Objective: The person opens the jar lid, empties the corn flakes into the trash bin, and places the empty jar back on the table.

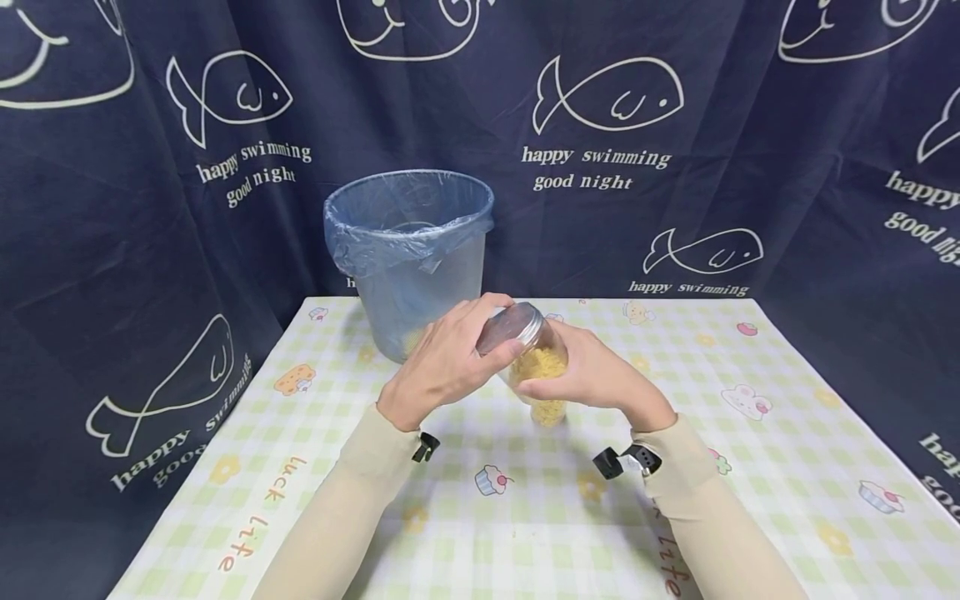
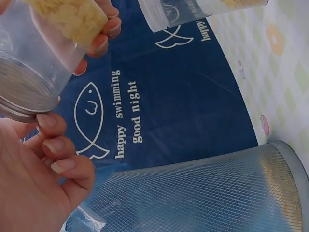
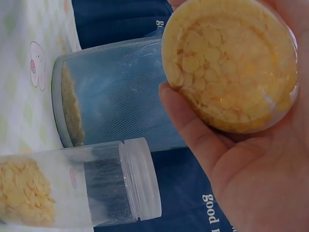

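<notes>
A clear jar of yellow flakes [image 1: 542,363] is held tilted above the table between both hands. My left hand [image 1: 450,354] grips its silver screw lid [image 1: 531,323], with fingertips at the lid's edge in the left wrist view. My right hand [image 1: 592,367] wraps round the jar's body; in the right wrist view the round jar bottom [image 3: 227,67] faces the camera, flakes pressed against it. Below the held jar, a second clear jar [image 3: 106,169] stands upright on the table, with a translucent ribbed top and yellow flakes in its lower part. In the head view it is mostly hidden.
A mesh waste bin [image 1: 420,292] lined with a blue plastic bag [image 1: 367,242] stands at the back left of the table, something yellowish in its bottom. The checked tablecloth [image 1: 750,467] covers the table. A dark blue curtain [image 1: 585,225] hangs close behind.
</notes>
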The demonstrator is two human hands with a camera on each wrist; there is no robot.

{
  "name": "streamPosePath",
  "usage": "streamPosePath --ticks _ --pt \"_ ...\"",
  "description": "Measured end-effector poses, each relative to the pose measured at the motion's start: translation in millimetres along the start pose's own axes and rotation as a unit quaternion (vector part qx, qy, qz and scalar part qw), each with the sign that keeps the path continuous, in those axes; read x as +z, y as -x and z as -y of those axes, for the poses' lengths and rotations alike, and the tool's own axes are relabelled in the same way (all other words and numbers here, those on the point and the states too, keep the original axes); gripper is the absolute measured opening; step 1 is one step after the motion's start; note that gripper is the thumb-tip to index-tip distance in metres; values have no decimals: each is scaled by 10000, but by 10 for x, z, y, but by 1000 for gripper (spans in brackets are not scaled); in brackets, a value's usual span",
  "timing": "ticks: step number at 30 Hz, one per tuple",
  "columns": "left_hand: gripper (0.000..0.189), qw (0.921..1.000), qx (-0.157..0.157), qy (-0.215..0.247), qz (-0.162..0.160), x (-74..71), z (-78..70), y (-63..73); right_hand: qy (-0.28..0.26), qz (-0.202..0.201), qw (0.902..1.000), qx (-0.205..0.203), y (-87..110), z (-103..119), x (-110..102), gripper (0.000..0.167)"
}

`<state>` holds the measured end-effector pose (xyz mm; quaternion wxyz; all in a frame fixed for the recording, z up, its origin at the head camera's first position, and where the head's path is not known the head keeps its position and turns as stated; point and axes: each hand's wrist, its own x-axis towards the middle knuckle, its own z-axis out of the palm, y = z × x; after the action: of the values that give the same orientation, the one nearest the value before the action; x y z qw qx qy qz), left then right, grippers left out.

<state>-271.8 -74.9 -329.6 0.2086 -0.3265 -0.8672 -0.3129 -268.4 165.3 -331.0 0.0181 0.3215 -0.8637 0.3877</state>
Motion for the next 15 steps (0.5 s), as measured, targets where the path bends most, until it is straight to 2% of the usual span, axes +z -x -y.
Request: streamPosePath --ticks 9,15 --pt "54 9987 335 369 60 -2 1 -10 -635 417 9969 -213 11 -30 -43 65" --pt "55 9972 438 597 89 0 -16 -4 -1445 790 9852 -475 18 -62 -48 64"
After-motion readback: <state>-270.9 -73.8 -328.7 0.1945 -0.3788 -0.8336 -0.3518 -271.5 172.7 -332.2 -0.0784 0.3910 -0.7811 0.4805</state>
